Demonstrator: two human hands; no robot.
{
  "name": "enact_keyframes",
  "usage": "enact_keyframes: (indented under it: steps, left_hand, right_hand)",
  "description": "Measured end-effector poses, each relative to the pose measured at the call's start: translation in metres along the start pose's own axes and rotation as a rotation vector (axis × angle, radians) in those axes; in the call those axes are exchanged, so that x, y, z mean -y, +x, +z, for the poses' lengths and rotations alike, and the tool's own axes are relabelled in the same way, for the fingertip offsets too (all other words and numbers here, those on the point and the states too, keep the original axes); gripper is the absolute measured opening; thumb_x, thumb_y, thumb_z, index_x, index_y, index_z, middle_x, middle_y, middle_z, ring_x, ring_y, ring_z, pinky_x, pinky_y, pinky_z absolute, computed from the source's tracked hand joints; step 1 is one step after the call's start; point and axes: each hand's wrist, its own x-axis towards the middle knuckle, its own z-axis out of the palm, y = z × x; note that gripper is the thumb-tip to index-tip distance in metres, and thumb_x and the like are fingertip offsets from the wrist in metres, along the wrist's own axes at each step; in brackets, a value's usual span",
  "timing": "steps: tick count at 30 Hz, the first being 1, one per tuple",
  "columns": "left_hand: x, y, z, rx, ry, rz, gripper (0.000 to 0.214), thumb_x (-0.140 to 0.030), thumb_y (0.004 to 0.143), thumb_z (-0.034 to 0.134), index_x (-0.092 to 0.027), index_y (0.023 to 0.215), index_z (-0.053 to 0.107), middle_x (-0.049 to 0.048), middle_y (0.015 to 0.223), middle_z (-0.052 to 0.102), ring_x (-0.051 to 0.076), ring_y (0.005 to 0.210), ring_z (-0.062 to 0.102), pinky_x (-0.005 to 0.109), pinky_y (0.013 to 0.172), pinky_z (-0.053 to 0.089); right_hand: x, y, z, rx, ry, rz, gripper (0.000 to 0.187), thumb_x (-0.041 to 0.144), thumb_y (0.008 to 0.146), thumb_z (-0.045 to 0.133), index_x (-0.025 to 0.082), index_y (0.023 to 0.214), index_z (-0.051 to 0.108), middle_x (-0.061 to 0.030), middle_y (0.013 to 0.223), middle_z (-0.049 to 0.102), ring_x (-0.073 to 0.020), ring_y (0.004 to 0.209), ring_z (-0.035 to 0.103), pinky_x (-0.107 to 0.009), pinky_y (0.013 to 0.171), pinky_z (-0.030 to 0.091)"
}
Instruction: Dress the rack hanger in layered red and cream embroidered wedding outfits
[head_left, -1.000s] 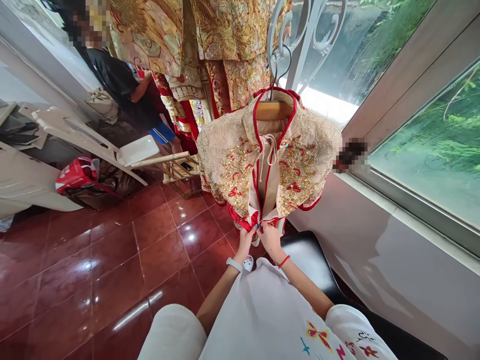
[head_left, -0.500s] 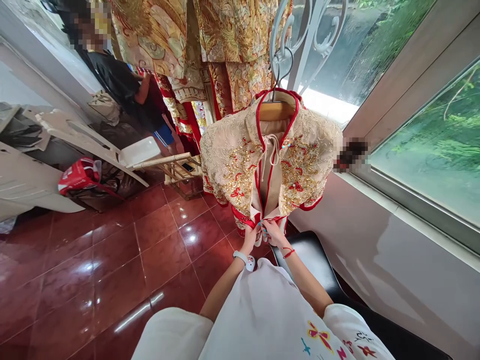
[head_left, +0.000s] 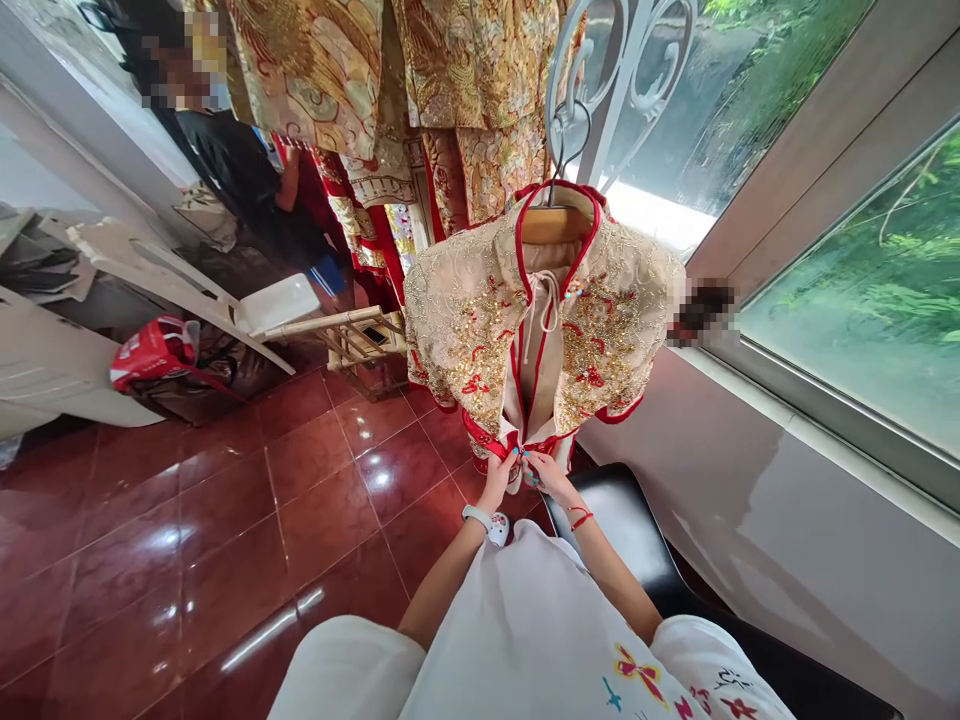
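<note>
In front of me a cream jacket (head_left: 472,310) with gold beading, red flowers and red piping hangs from a hanger (head_left: 556,222) with a metal hook. Its collar ties (head_left: 550,303) are knotted in a bow, while the front stays parted below. My left hand (head_left: 501,475) pinches the red-trimmed waist edge on the left side. Close beside it, my right hand (head_left: 546,472) grips the other front edge near the middle. The two sets of fingertips nearly meet; any small fastener between them is too small to make out.
Embroidered gold garments (head_left: 472,90) hang behind the jacket, near a white metal scroll rack (head_left: 649,70). Another person (head_left: 240,170) stands at the back left. A black seat (head_left: 622,520) is at my right, a bamboo stand (head_left: 352,335) and white chair (head_left: 277,303) at left.
Both hands stay at the jacket's waist, with the fingertips shifted slightly. The view has moved a little; the jacket hangs almost the same.
</note>
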Motion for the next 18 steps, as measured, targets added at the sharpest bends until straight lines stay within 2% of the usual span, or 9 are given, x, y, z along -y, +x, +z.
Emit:
enact_keyframes:
  steps: [7,15,18]
  left_hand:
    - [0.000,-0.004,-0.003,-0.012,0.057,0.019,0.048,-0.043,0.058,0.089,-0.018,0.058,0.048,-0.0067,0.057,0.049,0.006,0.053,0.042,0.022,0.055,0.035]
    - [-0.004,-0.006,0.000,-0.016,0.091,0.010,0.045,-0.044,0.068,0.085,-0.020,0.060,0.048,-0.0070,0.055,0.044,0.009,0.057,0.043,0.024,0.059,0.035]
    - [-0.005,-0.005,0.002,-0.020,0.098,0.017,0.043,-0.042,0.068,0.085,-0.020,0.061,0.048,-0.0066,0.057,0.044,0.010,0.058,0.043,0.025,0.060,0.034]
  right_hand:
    - [-0.015,0.002,-0.005,0.024,-0.049,-0.046,0.050,0.069,0.079,0.055,0.022,0.065,0.046,0.0063,0.056,0.042,-0.0102,0.054,0.037,-0.023,0.053,0.034]
    - [-0.020,0.007,-0.002,-0.023,-0.127,-0.082,0.056,0.076,0.078,0.052,0.022,0.065,0.046,0.0060,0.054,0.041,-0.0109,0.053,0.037,-0.023,0.051,0.034]
    - [-0.025,0.007,0.001,-0.069,-0.165,-0.097,0.060,0.081,0.076,0.043,0.023,0.064,0.043,0.0052,0.054,0.040,-0.0111,0.053,0.035,-0.024,0.050,0.033]
